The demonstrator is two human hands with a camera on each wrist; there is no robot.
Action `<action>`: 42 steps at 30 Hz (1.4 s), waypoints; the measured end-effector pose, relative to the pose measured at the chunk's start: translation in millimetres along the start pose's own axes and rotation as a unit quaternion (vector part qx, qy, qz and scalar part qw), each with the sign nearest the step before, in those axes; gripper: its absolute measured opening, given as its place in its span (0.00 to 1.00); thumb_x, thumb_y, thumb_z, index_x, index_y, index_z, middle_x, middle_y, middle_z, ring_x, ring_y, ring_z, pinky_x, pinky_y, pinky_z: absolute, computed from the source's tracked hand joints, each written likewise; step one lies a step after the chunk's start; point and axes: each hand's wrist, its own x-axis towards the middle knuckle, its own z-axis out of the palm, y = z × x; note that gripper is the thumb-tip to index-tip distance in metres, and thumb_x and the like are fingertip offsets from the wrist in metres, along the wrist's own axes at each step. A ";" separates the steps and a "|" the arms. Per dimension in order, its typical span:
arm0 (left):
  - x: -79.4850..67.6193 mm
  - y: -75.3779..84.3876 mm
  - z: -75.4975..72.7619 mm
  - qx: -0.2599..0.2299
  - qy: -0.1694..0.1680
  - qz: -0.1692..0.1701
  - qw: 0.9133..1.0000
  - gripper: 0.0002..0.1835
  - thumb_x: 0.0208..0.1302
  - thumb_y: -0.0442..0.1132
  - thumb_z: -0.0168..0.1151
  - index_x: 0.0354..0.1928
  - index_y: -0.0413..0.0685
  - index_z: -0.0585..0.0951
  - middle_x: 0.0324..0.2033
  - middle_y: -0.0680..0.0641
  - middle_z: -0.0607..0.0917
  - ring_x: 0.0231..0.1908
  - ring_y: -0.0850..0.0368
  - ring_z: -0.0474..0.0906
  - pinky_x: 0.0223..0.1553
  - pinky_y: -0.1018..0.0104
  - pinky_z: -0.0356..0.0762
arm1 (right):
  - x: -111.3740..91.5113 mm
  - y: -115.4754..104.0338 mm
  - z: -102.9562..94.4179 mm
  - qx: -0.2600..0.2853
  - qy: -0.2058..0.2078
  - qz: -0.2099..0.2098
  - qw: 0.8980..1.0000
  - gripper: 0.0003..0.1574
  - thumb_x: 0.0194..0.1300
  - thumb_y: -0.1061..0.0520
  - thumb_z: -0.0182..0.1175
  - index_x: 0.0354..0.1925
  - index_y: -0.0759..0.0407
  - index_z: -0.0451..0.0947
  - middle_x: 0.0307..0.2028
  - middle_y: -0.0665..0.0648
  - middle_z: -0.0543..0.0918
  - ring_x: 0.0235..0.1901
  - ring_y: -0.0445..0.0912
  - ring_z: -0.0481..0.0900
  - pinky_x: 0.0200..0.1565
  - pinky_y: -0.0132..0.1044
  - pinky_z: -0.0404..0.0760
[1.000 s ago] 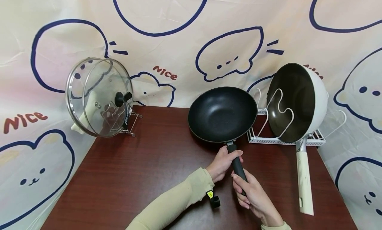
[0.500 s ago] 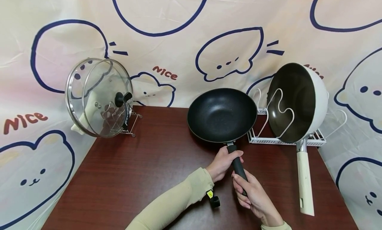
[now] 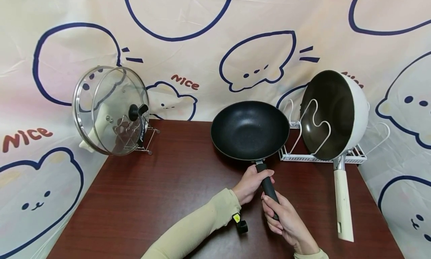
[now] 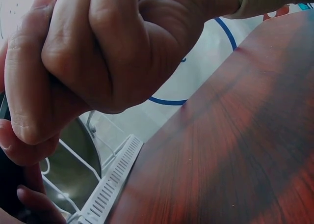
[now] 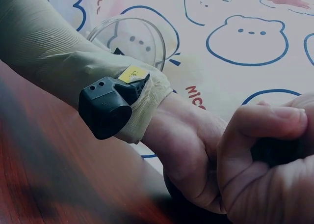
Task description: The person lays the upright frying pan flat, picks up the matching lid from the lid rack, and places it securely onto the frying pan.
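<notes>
A black frying pan (image 3: pixel 250 132) is held out over the brown table, its inside facing me, in the middle of the head view. My left hand (image 3: pixel 250 184) grips the upper part of its black handle (image 3: pixel 268 188), close to the pan. Lower down, my right hand (image 3: pixel 283 218) wraps round the handle's end. In the left wrist view the curled fingers of the left hand (image 4: pixel 93 52) fill the upper left. The right wrist view shows the right hand (image 5: pixel 267 175) with fingers curled, the left wrist just behind it.
To the right, a white wire rack (image 3: pixel 313 159) bears a white pan (image 3: pixel 358 113) with a dark inside, its cream handle (image 3: pixel 343 206) jutting over the table (image 3: pixel 161 188). At the left, glass lids (image 3: pixel 111 109) stand on edge in a metal rack (image 3: pixel 153 139). A patterned cloth hangs behind.
The far rim of the frying pan has dipped slightly in the head view. Both hands keep the same hold on the handle.
</notes>
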 end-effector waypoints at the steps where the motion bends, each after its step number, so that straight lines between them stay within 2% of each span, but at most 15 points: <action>1: -0.5 0.3 0.3 -0.001 0.001 0.001 1.000 0.07 0.65 0.37 0.67 0.28 0.48 0.80 0.20 0.54 0.84 0.30 0.61 0.80 0.39 0.73 0.75 | -0.2 0.1 0.0 0.002 -0.003 -0.002 1.000 0.10 0.84 0.53 0.46 0.52 0.59 0.64 0.24 0.44 0.69 0.11 0.33 0.61 0.13 0.27 0.60; 6: -2.5 1.8 1.2 -0.001 -0.001 0.007 1.000 0.07 0.64 0.36 0.66 0.29 0.45 0.81 0.19 0.55 0.84 0.29 0.62 0.79 0.36 0.73 0.75 | -0.7 1.6 -0.2 0.006 -0.010 -0.008 1.000 0.08 0.85 0.54 0.45 0.51 0.57 0.64 0.24 0.43 0.70 0.12 0.33 0.61 0.13 0.29 0.57; 12: -2.7 1.5 0.7 -0.001 -0.005 0.000 1.000 0.07 0.64 0.36 0.67 0.28 0.47 0.80 0.20 0.54 0.85 0.28 0.62 0.80 0.34 0.73 0.75 | -1.0 2.4 -2.1 0.008 -0.009 -0.002 1.000 0.10 0.85 0.52 0.45 0.52 0.58 0.64 0.24 0.43 0.70 0.12 0.32 0.61 0.14 0.26 0.62; 19: -1.7 0.1 0.7 0.004 -0.002 -0.007 1.000 0.07 0.64 0.36 0.67 0.28 0.48 0.80 0.20 0.54 0.85 0.28 0.62 0.81 0.34 0.74 0.75 | -1.5 4.0 -4.5 0.011 -0.019 -0.008 1.000 0.09 0.85 0.53 0.43 0.51 0.58 0.64 0.24 0.43 0.70 0.12 0.32 0.61 0.14 0.28 0.60; 33: -0.9 -1.5 -0.4 0.018 -0.007 -0.012 1.000 0.07 0.64 0.37 0.67 0.29 0.48 0.79 0.20 0.55 0.85 0.28 0.62 0.82 0.34 0.74 0.75 | -2.5 4.5 -6.0 0.018 -0.030 -0.007 0.999 0.08 0.86 0.54 0.42 0.50 0.56 0.65 0.25 0.43 0.70 0.13 0.32 0.62 0.16 0.24 0.66; 42: -0.1 -2.5 -1.0 0.019 -0.010 -0.017 1.000 0.07 0.65 0.38 0.67 0.30 0.49 0.79 0.19 0.55 0.84 0.27 0.63 0.82 0.33 0.74 0.75 | -3.0 4.4 -7.1 0.024 -0.035 0.002 0.999 0.08 0.86 0.54 0.42 0.50 0.56 0.65 0.25 0.44 0.71 0.13 0.33 0.63 0.16 0.26 0.65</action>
